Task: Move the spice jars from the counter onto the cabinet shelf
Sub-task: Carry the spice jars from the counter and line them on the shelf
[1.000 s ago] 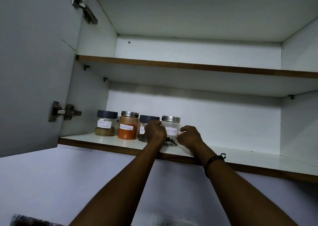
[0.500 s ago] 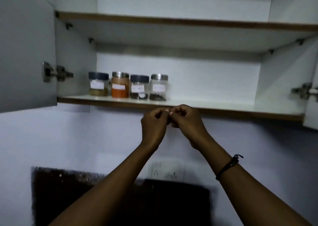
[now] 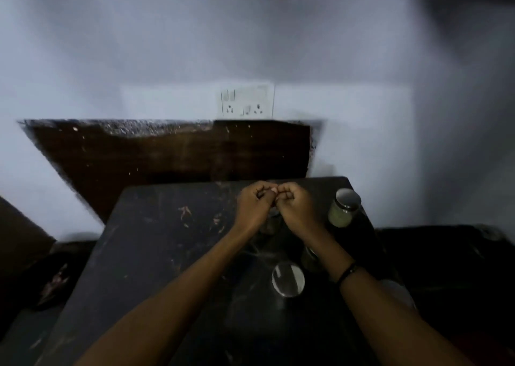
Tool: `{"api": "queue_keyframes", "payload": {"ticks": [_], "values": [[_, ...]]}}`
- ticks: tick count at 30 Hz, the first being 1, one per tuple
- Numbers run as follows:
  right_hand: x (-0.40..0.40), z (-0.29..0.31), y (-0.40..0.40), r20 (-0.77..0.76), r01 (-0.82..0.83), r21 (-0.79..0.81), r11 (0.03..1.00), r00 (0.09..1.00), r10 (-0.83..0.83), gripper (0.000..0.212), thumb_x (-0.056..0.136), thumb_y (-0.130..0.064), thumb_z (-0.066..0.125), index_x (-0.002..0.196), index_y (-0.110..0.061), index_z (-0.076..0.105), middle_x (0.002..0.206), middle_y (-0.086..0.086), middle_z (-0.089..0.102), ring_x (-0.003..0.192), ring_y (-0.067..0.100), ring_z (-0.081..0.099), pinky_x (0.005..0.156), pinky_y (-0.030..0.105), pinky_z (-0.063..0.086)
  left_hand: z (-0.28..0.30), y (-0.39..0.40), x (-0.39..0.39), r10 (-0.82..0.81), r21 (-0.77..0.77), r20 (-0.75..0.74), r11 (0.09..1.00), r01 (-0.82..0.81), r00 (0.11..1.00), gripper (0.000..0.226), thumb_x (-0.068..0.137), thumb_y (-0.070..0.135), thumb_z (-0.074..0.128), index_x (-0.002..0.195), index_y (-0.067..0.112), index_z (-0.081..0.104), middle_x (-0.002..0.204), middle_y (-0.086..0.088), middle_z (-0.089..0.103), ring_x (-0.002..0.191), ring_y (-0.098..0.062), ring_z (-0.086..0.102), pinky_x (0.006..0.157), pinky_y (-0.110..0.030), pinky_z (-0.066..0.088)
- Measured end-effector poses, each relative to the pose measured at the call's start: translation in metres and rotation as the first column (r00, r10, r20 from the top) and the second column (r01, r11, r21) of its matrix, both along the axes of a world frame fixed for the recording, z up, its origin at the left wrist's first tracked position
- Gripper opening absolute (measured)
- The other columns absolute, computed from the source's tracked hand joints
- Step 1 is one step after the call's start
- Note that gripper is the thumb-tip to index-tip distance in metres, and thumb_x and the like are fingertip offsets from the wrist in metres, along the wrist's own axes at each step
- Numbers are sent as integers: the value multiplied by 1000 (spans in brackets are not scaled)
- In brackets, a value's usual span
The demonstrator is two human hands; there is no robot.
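On the dark counter [image 3: 167, 254], in the lower middle of the frame, the spice jars that are left to move can be seen. One jar with pale greenish powder [image 3: 343, 208] stands at the right of centre, near the far right corner of the counter, and it looks upright though the wide lens tilts it. A second jar with a shiny metal lid [image 3: 288, 279] is lower in the frame, seen almost from above, between the two forearms. There seem to be more jars in the shadow under the hands and beside the right wrist, but the picture is too dark and blurred to say how many. The left hand [image 3: 255, 206] and the right hand [image 3: 296, 208] are together just above the centre of the frame, over the far part of the counter. Both have the fingers curled and the fingertips touch each other; neither hand holds a jar, and I cannot tell if something small is pinched between them. I judge they are kept close like this because they are empty and on the way to pick the next jar. A dark band [image 3: 347, 273] is on the right wrist. Behind the counter is a brown panel [image 3: 167, 153], and above it a white socket plate [image 3: 246, 100] on the pale wall. The cabinet shelf is not in view.
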State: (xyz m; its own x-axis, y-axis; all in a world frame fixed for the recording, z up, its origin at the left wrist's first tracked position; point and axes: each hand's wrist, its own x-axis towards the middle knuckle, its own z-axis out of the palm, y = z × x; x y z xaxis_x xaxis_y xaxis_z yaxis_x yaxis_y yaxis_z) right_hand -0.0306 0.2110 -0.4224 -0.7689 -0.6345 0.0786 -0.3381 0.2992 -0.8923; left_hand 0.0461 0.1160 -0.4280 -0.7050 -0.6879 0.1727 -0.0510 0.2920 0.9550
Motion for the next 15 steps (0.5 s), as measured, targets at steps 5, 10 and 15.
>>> {"api": "queue_keyframes", "payload": {"ticks": [5,10,15], "values": [[25,-74,35,54,-3,163,987,999,-6,11,89,-15,57,96,-21,61,93,-1,68,88,16,64,72,23,48,-75,35,26,-100,35,143,995,96,985,22,94,10,56,94,19,77,88,6,75,81,-1,69,73,-12,50],[48,-122,75,-227,38,378,925,972,53,23,87,-23,61,107,-13,64,105,10,64,102,28,59,88,38,47,-125,62,47,-149,14,238,989,150,960,23,90,12,59,99,24,76,90,10,75,80,6,66,72,-10,48],[65,-138,100,-363,-17,405,914,915,178,45,77,-33,66,118,-17,58,123,4,51,113,25,53,96,37,47,-147,70,57,-184,-98,250,972,214,951,29,92,7,57,113,21,73,110,10,72,100,2,64,88,-14,48]]}}
